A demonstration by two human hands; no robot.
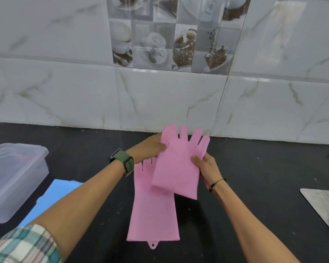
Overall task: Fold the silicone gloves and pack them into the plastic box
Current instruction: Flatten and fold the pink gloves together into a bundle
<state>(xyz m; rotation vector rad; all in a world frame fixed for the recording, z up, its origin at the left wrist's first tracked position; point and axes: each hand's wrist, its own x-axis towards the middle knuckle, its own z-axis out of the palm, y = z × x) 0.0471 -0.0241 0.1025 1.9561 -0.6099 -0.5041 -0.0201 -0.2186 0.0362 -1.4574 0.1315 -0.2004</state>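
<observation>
Here, from the head camera, both hands are raised just above a black countertop (235, 186), holding one pink silicone glove between them; this held glove (176, 168) is folded, its cuff doubled under so that a thick folded edge shows at its lower left, and its fingers point up toward the marble-tiled wall (65, 92). The left hand (150, 147) pinches the glove's left edge near the thumb side, thumb on top and the other fingers hidden behind the silicone; the right hand (207, 168) clamps the right edge, its thumb pressed on the front face and its remaining fingers curled behind. A green-strapped watch (125, 162) sits on the left wrist; a thin dark bracelet (216, 184) circles the right wrist; a plaid sleeve (23, 245) shows at the lower left.

The second glove (152, 211) lies flat and unfolded on the countertop directly beneath the hands, cuff toward the camera with a small hanging tab at its hem, its finger end partly covered by the held glove. The plastic box (13, 179), clear and with its lid resting on top, stands at the left edge, well apart from both gloves; a blue sheet (53, 196) lies just beside it, partly under the left forearm. A grey metal board (323, 204) reaches in from the right edge.
</observation>
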